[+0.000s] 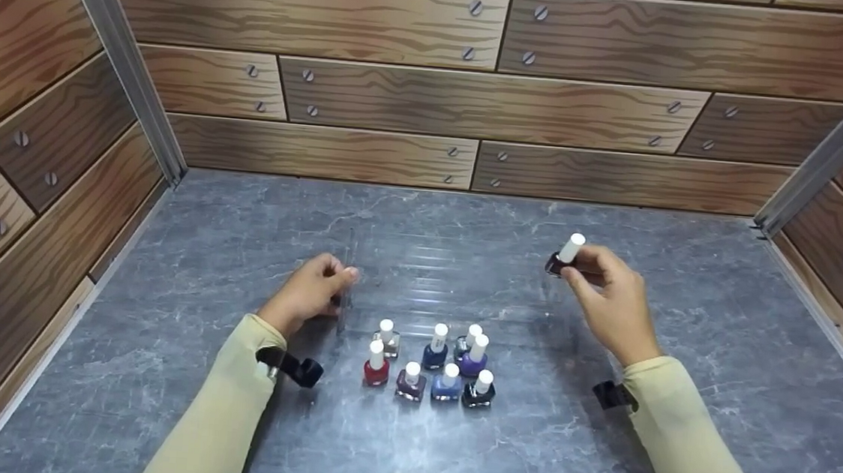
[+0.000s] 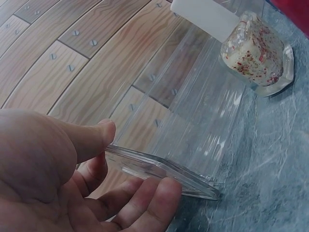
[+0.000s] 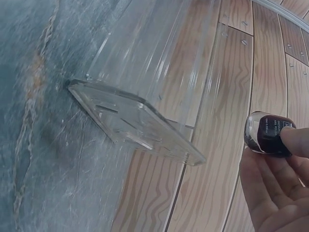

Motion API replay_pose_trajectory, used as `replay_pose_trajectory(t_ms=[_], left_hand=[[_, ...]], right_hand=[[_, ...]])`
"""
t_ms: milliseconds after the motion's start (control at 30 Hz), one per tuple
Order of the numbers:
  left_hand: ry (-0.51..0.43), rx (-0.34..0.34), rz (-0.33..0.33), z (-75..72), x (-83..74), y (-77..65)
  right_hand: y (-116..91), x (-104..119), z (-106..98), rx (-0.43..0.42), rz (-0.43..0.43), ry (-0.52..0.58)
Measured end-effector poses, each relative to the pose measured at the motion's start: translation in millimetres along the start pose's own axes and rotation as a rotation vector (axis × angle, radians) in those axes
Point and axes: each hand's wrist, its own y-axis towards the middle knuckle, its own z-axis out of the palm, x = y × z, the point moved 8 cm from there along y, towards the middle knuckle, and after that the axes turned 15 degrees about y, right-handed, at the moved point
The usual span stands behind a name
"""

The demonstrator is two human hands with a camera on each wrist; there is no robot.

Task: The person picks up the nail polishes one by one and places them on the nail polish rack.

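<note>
1. Clear plastic rack (image 1: 428, 293) spans the middle of the head frame, seemingly standing on the grey marbled counter (image 1: 539, 456); hard to see, mostly edges and glints.
2. Dark bottle (image 1: 566, 254) with white cap is right of centre, held up near the rack's right end, cap tilted toward upper right.
3. Eight more bottles sit below centre, just in front of the rack: red bottle (image 1: 376, 371) at the group's left, black bottle (image 1: 480, 396) at lower right, purple bottle (image 1: 473, 364) overlapping another dark one. Glitter bottle (image 2: 256, 53) shows upper right in the left wrist view.
4. Risk: dark bottle could slip, likely cause being a grip only at fingertips on smooth glass. It could also clip a rack edge, since see-through plastic makes depth hard to judge.
5. Risk: a pull by the left hand (image 1: 308, 288) could skid the rack into the nearest bottles and tip them; they stand close together.
6. Left hand pose: left of centre, pinching the rack's left end panel, thumb at the upper edge, fingers below in the wrist view. Forearm enters from bottom left.
7. Right hand (image 1: 612, 300) pose: right of centre, grasping the dark bottle between thumb and fingers, cap free. Forearm angles in from bottom right.
</note>
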Motion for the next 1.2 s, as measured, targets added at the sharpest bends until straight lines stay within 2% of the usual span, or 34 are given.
replay_pose_trajectory(t_ms=[467, 767, 1033, 1200], left_hand=[[-0.014, 0.016, 0.025, 1.2, 0.6, -0.4], [-0.024, 0.013, 0.008, 0.4, 0.4, 0.1], [-0.033, 0.015, 0.022, 0.3, -3.2, 1.0], [-0.043, 0.017, 0.011, 1.0, -1.7, 1.3]], right_hand=[[0, -6, -1, -0.009, 0.025, 0.007], [2, -10, -4, -0.024, 0.039, 0.023], [0, -7, -5, -0.043, 0.003, 0.044], [2, -7, -3, -0.012, 0.011, 0.021]])
